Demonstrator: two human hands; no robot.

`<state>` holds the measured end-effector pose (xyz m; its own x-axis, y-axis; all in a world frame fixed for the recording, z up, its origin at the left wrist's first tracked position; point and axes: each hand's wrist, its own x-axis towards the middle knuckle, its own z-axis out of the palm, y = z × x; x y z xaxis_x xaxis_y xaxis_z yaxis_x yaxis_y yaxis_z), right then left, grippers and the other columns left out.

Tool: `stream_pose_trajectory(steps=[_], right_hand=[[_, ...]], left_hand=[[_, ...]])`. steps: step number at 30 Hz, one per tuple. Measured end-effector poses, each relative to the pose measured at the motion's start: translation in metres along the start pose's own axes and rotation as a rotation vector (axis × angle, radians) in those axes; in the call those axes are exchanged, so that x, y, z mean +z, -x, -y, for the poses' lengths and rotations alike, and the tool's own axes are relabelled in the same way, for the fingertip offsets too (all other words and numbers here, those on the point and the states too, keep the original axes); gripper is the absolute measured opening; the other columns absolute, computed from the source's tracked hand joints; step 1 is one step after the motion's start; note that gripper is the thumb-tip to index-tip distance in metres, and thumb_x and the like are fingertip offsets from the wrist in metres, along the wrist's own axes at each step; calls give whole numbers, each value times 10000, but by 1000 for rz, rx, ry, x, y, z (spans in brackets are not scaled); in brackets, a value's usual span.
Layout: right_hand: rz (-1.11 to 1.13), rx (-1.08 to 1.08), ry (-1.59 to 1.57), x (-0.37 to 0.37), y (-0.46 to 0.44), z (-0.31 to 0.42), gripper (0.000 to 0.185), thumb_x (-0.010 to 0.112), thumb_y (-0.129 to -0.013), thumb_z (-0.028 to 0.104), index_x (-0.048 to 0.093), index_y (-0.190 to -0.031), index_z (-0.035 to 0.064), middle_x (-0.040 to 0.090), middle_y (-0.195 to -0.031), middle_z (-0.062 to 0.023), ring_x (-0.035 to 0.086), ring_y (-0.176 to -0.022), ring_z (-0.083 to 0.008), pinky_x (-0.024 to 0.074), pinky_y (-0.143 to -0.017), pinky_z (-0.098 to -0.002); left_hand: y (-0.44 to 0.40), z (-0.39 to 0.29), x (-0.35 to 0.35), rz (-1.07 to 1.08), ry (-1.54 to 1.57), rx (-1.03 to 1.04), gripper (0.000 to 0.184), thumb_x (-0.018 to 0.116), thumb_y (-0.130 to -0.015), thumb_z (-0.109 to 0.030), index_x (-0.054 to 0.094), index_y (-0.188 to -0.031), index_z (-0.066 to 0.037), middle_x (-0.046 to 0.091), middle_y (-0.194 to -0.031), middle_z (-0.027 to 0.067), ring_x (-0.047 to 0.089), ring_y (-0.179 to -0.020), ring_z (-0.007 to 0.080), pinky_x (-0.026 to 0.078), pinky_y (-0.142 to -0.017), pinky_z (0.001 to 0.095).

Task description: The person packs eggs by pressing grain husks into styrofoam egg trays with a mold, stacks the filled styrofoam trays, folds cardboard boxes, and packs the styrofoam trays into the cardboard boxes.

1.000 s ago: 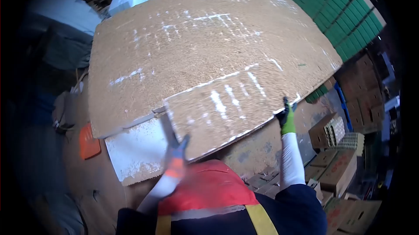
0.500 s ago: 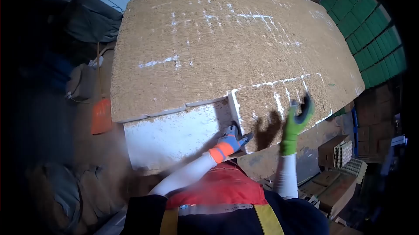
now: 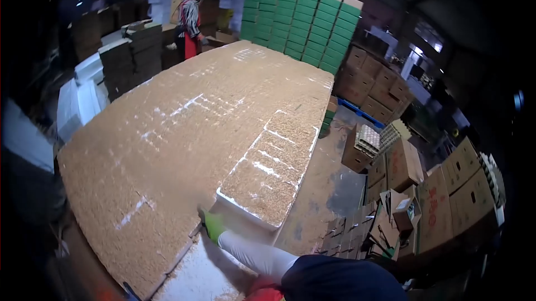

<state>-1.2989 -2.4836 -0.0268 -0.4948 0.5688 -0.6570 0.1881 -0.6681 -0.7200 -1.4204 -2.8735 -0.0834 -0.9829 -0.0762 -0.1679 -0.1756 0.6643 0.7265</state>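
Observation:
My right hand (image 3: 212, 226), in a green glove with dark fingertips, reaches over the broad tan layer (image 3: 184, 172) near its step edge. Motion blurs its fingers, so their grip is unclear. Just right of it sits a white-rimmed tray (image 3: 268, 172) filled with loose tan, flaky material, with white streaks across the top. A bare white surface (image 3: 195, 276) shows below the hand, dusted with tan bits. At the bottom left edge, a small dark blue shape (image 3: 130, 291) may be a fingertip of my left hand; the rest is out of frame.
Beyond the layer stands a person (image 3: 190, 22) in a striped top and red apron. Green boxes (image 3: 296, 22) are stacked at the back. Brown cartons (image 3: 441, 206) and egg trays (image 3: 368, 140) stand on the right, a blue pallet (image 3: 360, 112) behind. White blocks (image 3: 81, 103) lie left.
The view has swung right and up, bringing the person and cartons into sight. My right hand has left the tray's top for its left side; my left hand has mostly dropped out of frame.

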Motion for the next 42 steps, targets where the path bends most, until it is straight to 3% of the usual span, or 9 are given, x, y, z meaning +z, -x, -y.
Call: stream_pose_trajectory(steps=[8,13,15,18,22,27,33,38,42], right_hand=[[-87,-16,-25,6,16,13,351,693,-787,462,587,-765,128,447,-578,21,426,-504,-107,330,-436,-271],[-139,-174,190,2,-31,-3,1092,821,-595,491,285,-1319,-127,509,-1180,-220,562,-976,-254,489,-769,-343],[-244,-356,156,21,-4,-17,1190,825,-588,487,180,-1377,-126,439,-1297,-237,523,-1083,-264,468,-855,-353],[-137,-139,3,32,42,9,1234,839,-588,422,35,-1422,-3,374,-1327,-206,460,-1121,-241,456,-854,-408],[-118,-166,-10,34,37,2,910,771,-742,288,173,-1344,-39,566,-1086,-123,545,-1000,-200,440,-887,-324],[298,-175,-217,24,69,11,1003,762,-731,84,-14,-1366,58,561,-918,-87,576,-722,-135,503,-623,-263],[361,-224,-421,-11,108,94,762,704,-764,6,143,-1275,66,546,-1083,-184,635,-878,-237,542,-766,-306],[82,-323,-114,-105,79,194,768,773,-732,319,273,-1269,92,503,-1071,-105,544,-949,-186,477,-770,-324],[97,-467,-244,-204,3,270,736,791,-706,312,330,-1230,78,542,-1096,-100,556,-931,-233,505,-759,-396]], left_hand=[[24,8,-44,419,780,-247,553,515,-879,-378,430,-1322,-58,496,-1282,141,510,-1134,274,421,-946,400],[73,15,-81,743,1215,-232,651,542,-877,-450,380,-1371,-59,453,-1356,141,479,-1200,283,401,-994,420],[72,45,-78,646,1171,-322,651,554,-877,-455,389,-1370,-63,466,-1352,134,486,-1200,284,404,-996,429],[83,82,-68,414,1080,-436,640,574,-879,-427,396,-1351,-33,503,-1308,120,526,-1145,273,430,-972,401],[148,53,-71,348,1132,-349,610,541,-909,-394,357,-1373,-43,468,-1342,119,494,-1183,269,395,-1010,388],[226,129,-59,312,1365,-428,646,473,-924,-452,271,-1422,-92,393,-1407,126,445,-1224,305,369,-1024,440],[280,-15,-68,427,1300,-192,680,429,-930,-488,231,-1434,-76,334,-1441,140,401,-1257,331,329,-1056,440],[287,-135,2,610,1526,-269,670,484,-923,-431,255,-1416,-40,385,-1398,173,459,-1207,326,390,-1012,434],[286,-214,93,453,1327,-242,593,521,-921,-331,293,-1403,-73,425,-1365,122,498,-1170,285,444,-963,432]])
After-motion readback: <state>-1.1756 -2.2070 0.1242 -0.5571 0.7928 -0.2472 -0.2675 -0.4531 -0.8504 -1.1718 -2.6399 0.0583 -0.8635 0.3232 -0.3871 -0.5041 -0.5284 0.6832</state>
